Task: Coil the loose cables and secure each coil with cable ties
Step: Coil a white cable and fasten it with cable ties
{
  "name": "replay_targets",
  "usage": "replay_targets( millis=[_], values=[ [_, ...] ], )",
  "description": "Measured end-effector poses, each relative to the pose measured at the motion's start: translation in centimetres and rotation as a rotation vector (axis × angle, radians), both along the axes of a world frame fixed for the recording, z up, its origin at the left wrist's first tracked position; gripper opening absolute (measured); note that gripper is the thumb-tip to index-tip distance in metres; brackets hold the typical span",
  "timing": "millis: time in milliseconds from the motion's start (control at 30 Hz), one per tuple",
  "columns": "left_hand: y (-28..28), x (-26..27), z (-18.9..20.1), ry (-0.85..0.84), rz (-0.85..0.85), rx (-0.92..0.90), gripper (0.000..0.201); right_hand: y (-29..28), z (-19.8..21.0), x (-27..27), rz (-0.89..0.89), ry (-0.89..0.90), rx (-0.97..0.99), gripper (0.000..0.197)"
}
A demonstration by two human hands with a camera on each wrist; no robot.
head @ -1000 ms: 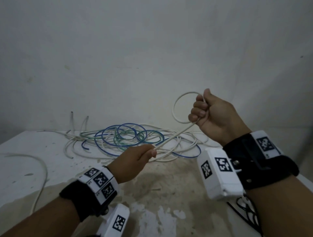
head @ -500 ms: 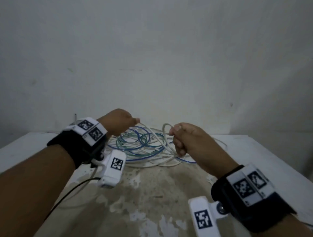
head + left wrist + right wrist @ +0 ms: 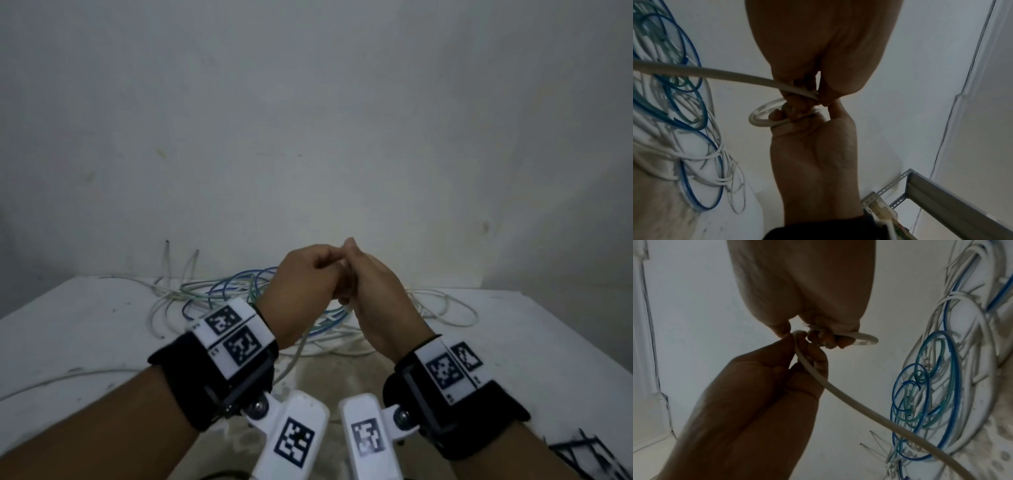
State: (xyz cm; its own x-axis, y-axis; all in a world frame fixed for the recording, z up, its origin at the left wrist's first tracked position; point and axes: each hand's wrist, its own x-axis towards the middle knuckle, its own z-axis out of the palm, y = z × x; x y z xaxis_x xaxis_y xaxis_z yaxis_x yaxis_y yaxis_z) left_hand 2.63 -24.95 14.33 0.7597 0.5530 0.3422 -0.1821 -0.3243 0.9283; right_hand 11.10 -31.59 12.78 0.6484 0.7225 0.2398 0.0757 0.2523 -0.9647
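- The left hand [image 3: 305,287] and right hand [image 3: 373,291] meet above the table [image 3: 85,329], fingers curled on the white cable [image 3: 719,73].
- A small coil [image 3: 761,117] is started in the right hand.
- Next, I think: pull more cable from the pile [image 3: 219,294] and add a loop.

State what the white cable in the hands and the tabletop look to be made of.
White cable: probably plastic-sheathed, smooth and faintly glossy, bending into a small loop. Tabletop: hard white-painted surface, likely wood or concrete; paint worn through to a dull tan patch.

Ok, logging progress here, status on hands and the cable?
Left hand and right hand both gripping white cable, small coil started. No tie on. Cable pile behind, not blocking.
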Motion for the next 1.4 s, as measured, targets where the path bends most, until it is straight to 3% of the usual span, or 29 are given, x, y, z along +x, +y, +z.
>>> replay_targets(
  millis=[100, 200, 267, 333, 467, 567, 633, 667, 733, 767, 933, 1033, 1167, 1233, 1300, 1400],
  values=[
    [0.3, -0.2, -0.5, -0.011, 0.036, 0.225, 0.021, 0.2, 0.1, 0.4, -0.025, -0.050, -0.058, 0.041],
    [-0.2, 0.0, -1.5, 0.016, 0.078, 0.454, 0.017, 0.4, 0.1, 0.6, -0.054, 0.044, -0.038, 0.033],
    [-1.1, -0.2, -3.1, -0.035, 0.101, 0.359, 0.018, 0.4, 0.5, 0.8, -0.077, 0.105, 0.021, 0.026],
    [-1.8, -0.6, -4.9, -0.067, 0.095, 0.322, 0.005, 0.4, 1.2, 1.2, -0.115, 0.125, 0.102, 0.025],
    [-1.5, -0.7, -7.9, 0.083, -0.064, 0.492, 0.022, 0.1, 2.6, 2.4, 0.013, 0.308, 0.307, 0.029],
    [0.8, -0.1, -8.8, 0.206, -0.029, 0.580, 0.022, -0.5, 3.0, 3.0, 0.110, 0.334, 0.327, 0.032],
    [1.9, 0.0, -8.2, 0.284, 0.021, 0.465, 0.020, -1.1, 3.3, 3.2, 0.144, 0.324, 0.321, 0.033],
    [2.3, -0.1, -7.5, 0.258, 0.050, 0.267, 0.020, -1.3, 3.4, 3.1, 0.163, 0.322, 0.319, 0.033],
    [2.7, -0.4, -5.5, 0.087, 0.039, -0.159, 0.022, -1.7, 3.5, 2.9, 0.208, 0.323, 0.293, 0.033],
    [2.8, -0.5, -4.4, -0.019, 0.029, -0.268, 0.025, -1.8, 3.4, 2.6, 0.239, 0.320, 0.268, 0.033],
    [2.9, -0.6, -0.7, -0.179, 0.003, -0.108, 0.032, -1.7, 2.9, 0.5, 0.369, 0.240, 0.160, 0.032],
    [2.5, -0.6, -0.4, -0.269, 0.031, -0.163, 0.029, -1.5, 2.4, -0.6, 0.397, 0.240, 0.172, 0.035],
    [2.4, -0.7, -1.3, -0.318, -0.050, -0.306, 0.029, -1.5, 2.0, -1.5, 0.446, 0.368, 0.201, 0.035],
    [2.4, -0.9, -1.9, -0.252, -0.056, -0.372, 0.029, -1.4, 2.1, -1.5, 0.372, 0.356, 0.199, 0.032],
    [2.3, -1.0, -2.7, -0.063, -0.037, -0.399, 0.033, -1.3, 2.5, -1.2, 0.278, 0.293, 0.211, 0.030],
    [1.7, -1.9, -4.1, 0.180, -0.168, -0.232, 0.046, -1.2, 3.4, -0.4, 0.190, 0.223, 0.229, 0.030]
  ],
)
